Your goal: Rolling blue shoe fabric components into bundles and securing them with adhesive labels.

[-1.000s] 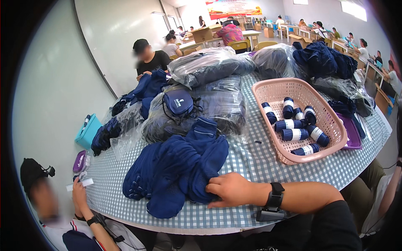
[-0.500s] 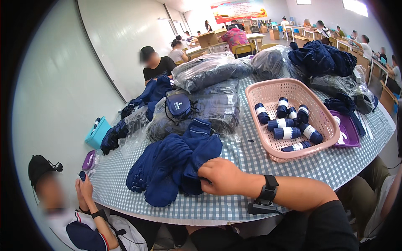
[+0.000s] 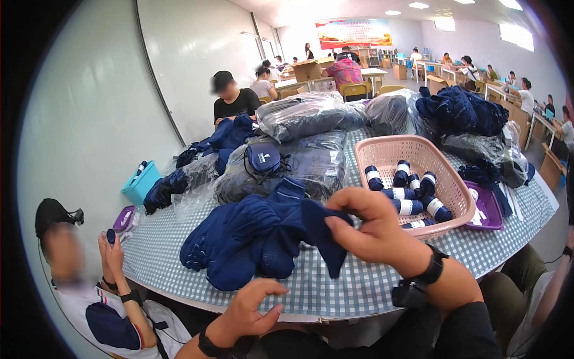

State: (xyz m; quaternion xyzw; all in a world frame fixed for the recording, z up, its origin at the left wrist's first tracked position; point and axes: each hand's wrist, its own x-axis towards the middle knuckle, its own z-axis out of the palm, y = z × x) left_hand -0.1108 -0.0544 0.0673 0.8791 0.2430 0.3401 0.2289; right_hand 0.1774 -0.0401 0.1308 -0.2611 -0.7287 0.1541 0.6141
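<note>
Near the table's front edge, right hand (image 3: pixel 373 230) pinches a navy sock (image 3: pixel 320 230) hanging down w/ its long axis vertical, while left hand (image 3: pixel 254 308), fingers loose & holding nothing, waits below-left, apart.

White wall (image 3: pixel 89 119); ceiling lights (image 3: pixel 418 5); distant tables (image 3: pixel 371 73).

The right hand (image 3: pixel 373 230) pinches one dark blue sock (image 3: pixel 320 230) with its fingers (image 3: pixel 350 200), lifting it a little from the pile of blue socks (image 3: pixel 245 239) on the checked table (image 3: pixel 335 287). The left hand (image 3: pixel 254 308) hovers open below the table edge. A pink basket (image 3: pixel 382 149) with rolled socks (image 3: pixel 406 194) stands just beside.
</note>
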